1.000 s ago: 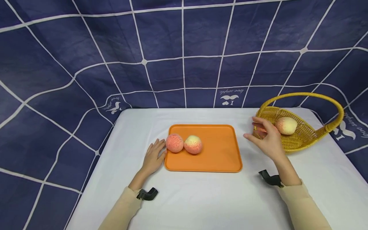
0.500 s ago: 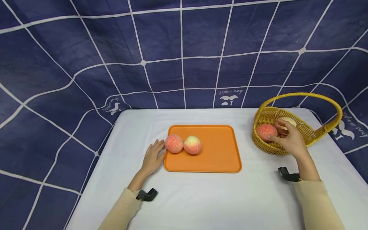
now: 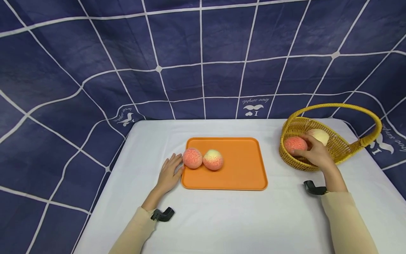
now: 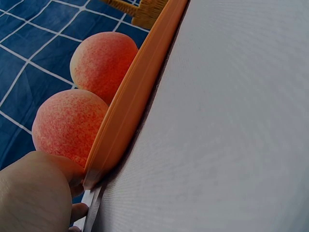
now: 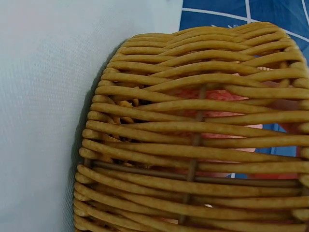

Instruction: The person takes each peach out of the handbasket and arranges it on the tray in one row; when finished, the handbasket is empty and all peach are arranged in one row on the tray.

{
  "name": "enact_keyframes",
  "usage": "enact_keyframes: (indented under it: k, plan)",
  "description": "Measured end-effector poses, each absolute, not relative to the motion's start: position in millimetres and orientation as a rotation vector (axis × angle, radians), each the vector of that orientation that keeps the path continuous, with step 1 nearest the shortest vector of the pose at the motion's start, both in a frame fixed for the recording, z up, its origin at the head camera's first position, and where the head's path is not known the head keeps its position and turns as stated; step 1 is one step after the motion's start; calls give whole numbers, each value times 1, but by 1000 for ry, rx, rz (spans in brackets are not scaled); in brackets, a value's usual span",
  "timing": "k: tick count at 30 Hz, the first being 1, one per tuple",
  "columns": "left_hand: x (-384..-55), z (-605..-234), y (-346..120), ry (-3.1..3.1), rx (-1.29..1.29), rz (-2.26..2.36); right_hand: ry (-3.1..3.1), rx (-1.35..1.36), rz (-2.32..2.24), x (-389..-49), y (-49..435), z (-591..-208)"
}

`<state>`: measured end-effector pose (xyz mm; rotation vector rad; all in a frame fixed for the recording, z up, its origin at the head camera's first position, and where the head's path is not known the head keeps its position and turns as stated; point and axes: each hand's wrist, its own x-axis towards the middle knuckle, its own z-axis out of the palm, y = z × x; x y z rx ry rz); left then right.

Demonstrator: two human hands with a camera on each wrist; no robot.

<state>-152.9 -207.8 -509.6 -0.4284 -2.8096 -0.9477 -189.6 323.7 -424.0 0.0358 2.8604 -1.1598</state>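
My right hand (image 3: 319, 155) reaches into a yellow wicker basket (image 3: 293, 164), its thumb and fingers around the right side of a red peach (image 3: 292, 145). A pale yellow peach (image 3: 321, 135) lies behind that hand, partly covered by it. The right wrist view looks at the basket's woven side (image 5: 193, 130), with red showing through the gaps and the hand mostly hidden. My left hand (image 3: 168, 176) lies on the table with straight fingers, its thumb at the left rim of an orange tray (image 3: 238, 176). On the tray sit a red peach (image 3: 192, 158) and a yellow-red peach (image 3: 213, 159), side by side.
A tall handle (image 3: 336, 104) arches over the basket. White cloth (image 3: 222, 218) covers the table, and a dark blue gridded curtain (image 3: 177, 35) hangs behind and at both sides. Each wrist wears a black strap mount (image 3: 163, 214).
My right hand has moved right from over the basket's left end to between the two peaches, then slightly back left onto the red one. The left hand and tray have stayed put.
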Motion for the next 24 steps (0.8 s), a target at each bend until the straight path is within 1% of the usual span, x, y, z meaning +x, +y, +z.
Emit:
enact_keyframes:
  k: [6, 14, 24]
  plan:
    - [-153, -509, -208, -2808, -427, -941, 2840, 81, -1178, -195, 324, -425]
    - [-153, -509, -208, -2814, -427, -957, 2903, 155, -1189, -191, 321, -425]
    - [-152, -509, -208, -2813, -426, -944, 3051, 309, -1322, -167, 302, -403]
